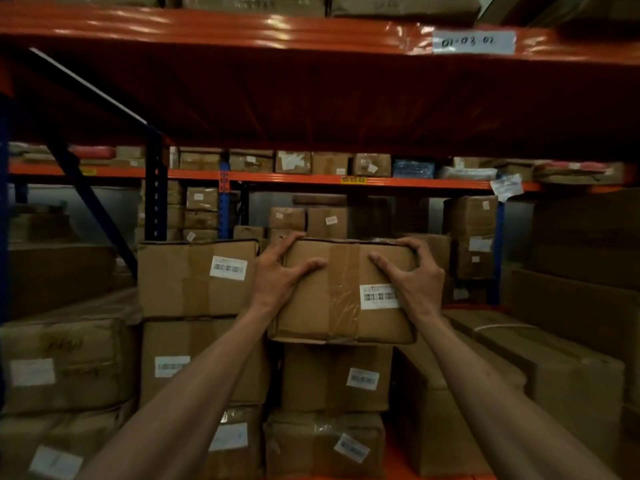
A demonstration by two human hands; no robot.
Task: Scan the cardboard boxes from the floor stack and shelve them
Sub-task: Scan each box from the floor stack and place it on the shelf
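1. An orange shelf beam (242,29) is seen running across the top of the view, at twelve o'clock, with a white handwritten tag (473,41) stuck on it towards one o'clock; its writing is too blurred to be read with certainty.
2. A farther rack (311,180) loaded with small cartons is seen behind, through the middle of the view, past the open shelf bay.
3. A stack of cardboard boxes (334,375) is seen at six o'clock, each box marked with a white barcode sticker.
4. A neighbouring box (194,278) is seen at nine o'clock of the held one, just beside it and at the same height.
5. The task's cardboard box (332,292) is seen near the centre, resting on or just above the top of that stack; full contact cannot be told. A strip of brown tape is seen down its front.
6. The left hand (277,271) is clasped over the box's upper left corner, fingers curled behind the top edge and thumb pressed on the front.
7. The right hand (412,275) is clasped over the upper right corner in the same way.
8. A barcode label (379,296) is seen on the box's front at four o'clock, partly covered by the right hand.
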